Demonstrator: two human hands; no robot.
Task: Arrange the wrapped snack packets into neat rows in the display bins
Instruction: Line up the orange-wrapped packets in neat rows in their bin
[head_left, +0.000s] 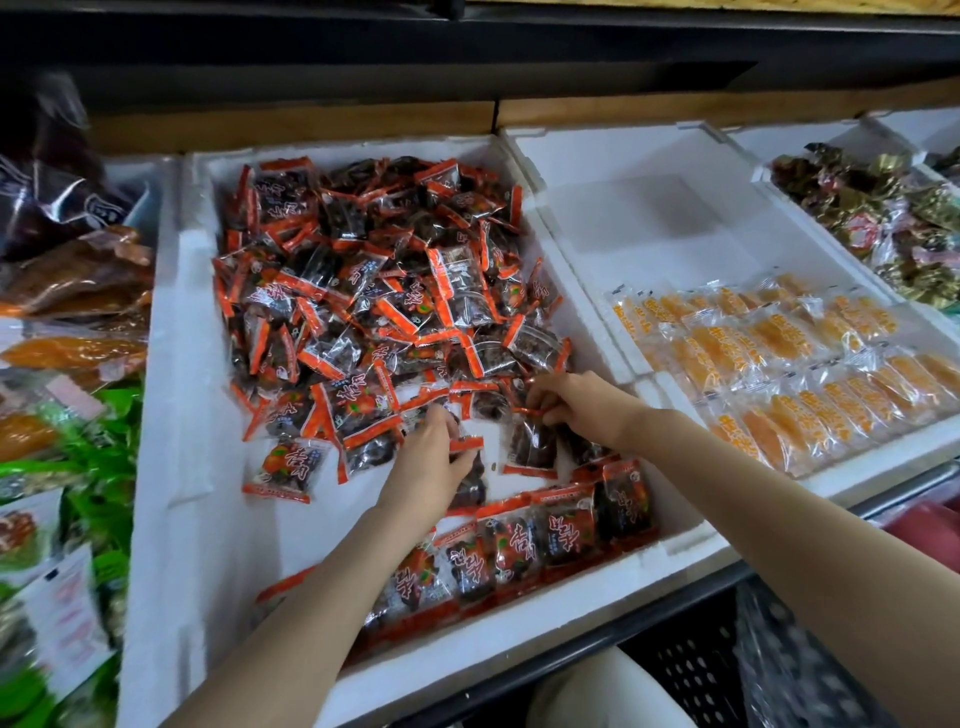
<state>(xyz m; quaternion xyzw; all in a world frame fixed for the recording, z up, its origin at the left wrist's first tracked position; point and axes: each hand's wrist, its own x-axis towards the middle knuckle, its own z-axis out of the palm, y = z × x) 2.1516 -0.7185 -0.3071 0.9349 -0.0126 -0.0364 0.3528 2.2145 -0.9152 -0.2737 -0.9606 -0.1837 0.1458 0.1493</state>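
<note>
My left hand (434, 462) gripped a packet (470, 486) | my right hand (576, 402) pinched second packet (532, 441) | both near bin's (171, 415) front edge, behind row (519, 540).

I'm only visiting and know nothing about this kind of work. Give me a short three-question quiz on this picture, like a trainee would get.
1. True or false: every red-edged packet in the middle bin already lies in a neat row.
2. What does the right hand pinch? A) a red-edged packet B) a price tag C) nothing
3. Fill in: the bin to the right holds rows of ____ packets.
Key: 1 false: only one row lies along the near edge, and the rest is a loose heap. 2 A. 3 orange packets.
</note>
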